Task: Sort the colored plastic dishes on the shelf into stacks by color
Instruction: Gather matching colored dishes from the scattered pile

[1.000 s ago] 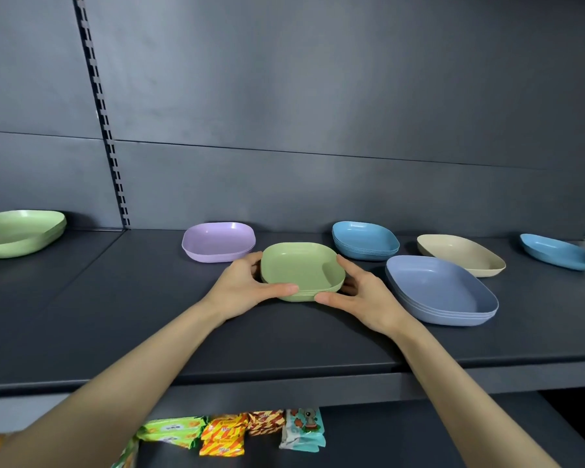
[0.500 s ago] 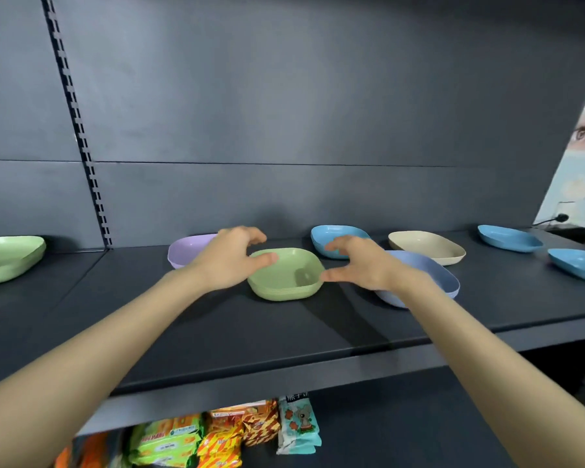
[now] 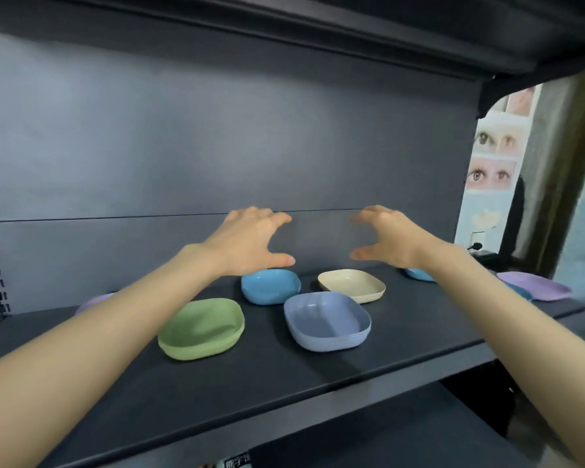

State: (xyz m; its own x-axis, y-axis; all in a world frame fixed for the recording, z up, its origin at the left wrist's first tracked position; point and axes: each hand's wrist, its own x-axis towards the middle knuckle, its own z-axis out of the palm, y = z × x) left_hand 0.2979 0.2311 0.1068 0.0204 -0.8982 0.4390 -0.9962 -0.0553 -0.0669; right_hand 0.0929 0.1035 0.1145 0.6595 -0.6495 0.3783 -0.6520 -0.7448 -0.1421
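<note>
far left of the grey-blue stack (image 3: 326, 320), a lilac dish (image 3: 93, 300) peeks out from behind the left forearm, mostly hidden. just left of the stack and apart from it sits the green dish (image 3: 201, 327), upright on the shelf (image 3: 284, 376), with no hand on it. above the stack and to its left hovers the left hand (image 3: 250, 241), palm down, fingers spread and lightly curved, holding nothing. behind the stack on its left is a blue dish (image 3: 271, 285); its rim comes close to the stack, but whether they touch i cannot tell. the stack itself is several nested dishes near the shelf's front edge. behind the stack on its right is a beige dish (image 3: 352, 285). above the stack and to its right hangs the right hand (image 3: 392, 241), fingers spread and lightly curved, thumb out, empty. further right of the stack, a second blue dish (image 3: 417, 274) shows partly behind the right wrist. farthest right of the stack lies a far lilac dish (image 3: 534, 285).
</note>
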